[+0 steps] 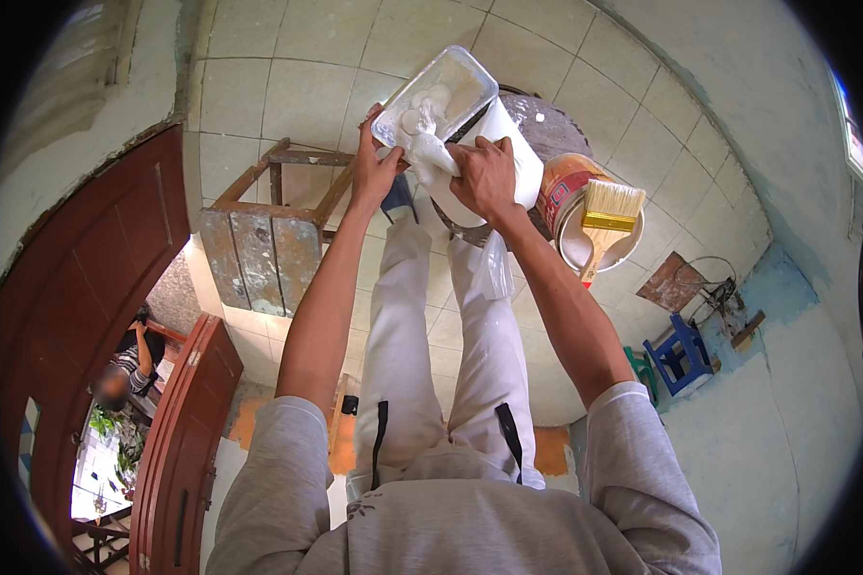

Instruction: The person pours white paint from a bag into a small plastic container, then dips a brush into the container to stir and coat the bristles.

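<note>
My left hand (378, 171) grips the near left edge of a clear plastic tray (470, 62), fingers wrapped round its rim. Thick white paste (422, 113) lies in a heap in the tray's near half. My right hand (486, 178) is closed on a white plastic bag (508, 144), whose mouth points at the tray with white paste at it. The bag's loose, see-through end (494, 268) hangs below my right wrist. Beneath the bag is a round, paint-spotted surface (558, 127), partly hidden.
Right of the bag stands a paint bucket (558, 182) with a wide paintbrush (608, 222) across its top. A worn wooden stool (259, 259) is at left. Blue stool (679, 356) and cables (719, 297) lie by the right wall. A person (132, 369) is beyond the open door (177, 450).
</note>
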A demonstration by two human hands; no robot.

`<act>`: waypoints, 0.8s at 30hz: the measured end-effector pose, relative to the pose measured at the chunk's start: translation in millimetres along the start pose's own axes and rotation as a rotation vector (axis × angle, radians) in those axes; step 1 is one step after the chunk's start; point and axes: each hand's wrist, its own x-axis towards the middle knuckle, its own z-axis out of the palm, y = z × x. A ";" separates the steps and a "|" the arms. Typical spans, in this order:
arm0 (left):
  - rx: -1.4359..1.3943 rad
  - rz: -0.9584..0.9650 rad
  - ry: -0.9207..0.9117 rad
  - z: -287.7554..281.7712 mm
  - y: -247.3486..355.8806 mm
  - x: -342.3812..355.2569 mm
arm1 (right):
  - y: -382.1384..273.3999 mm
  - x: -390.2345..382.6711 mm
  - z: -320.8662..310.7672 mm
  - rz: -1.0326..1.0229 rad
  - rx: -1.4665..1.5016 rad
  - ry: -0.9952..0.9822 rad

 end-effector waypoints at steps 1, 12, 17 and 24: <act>0.000 0.000 0.001 -1.0 -0.1 -0.3 | -1.0 0.2 -0.3 0.002 -0.007 0.000; -0.022 -0.019 -0.003 0.5 0.9 -1.4 | 1.6 -1.7 3.2 -0.007 -0.034 -0.013; -0.032 -0.025 -0.004 -4.5 -2.1 0.9 | 2.2 -4.4 3.2 -0.007 -0.010 -0.014; -0.051 -0.059 -0.005 -1.9 6.0 1.0 | 3.3 -7.2 8.9 0.035 -0.020 -0.048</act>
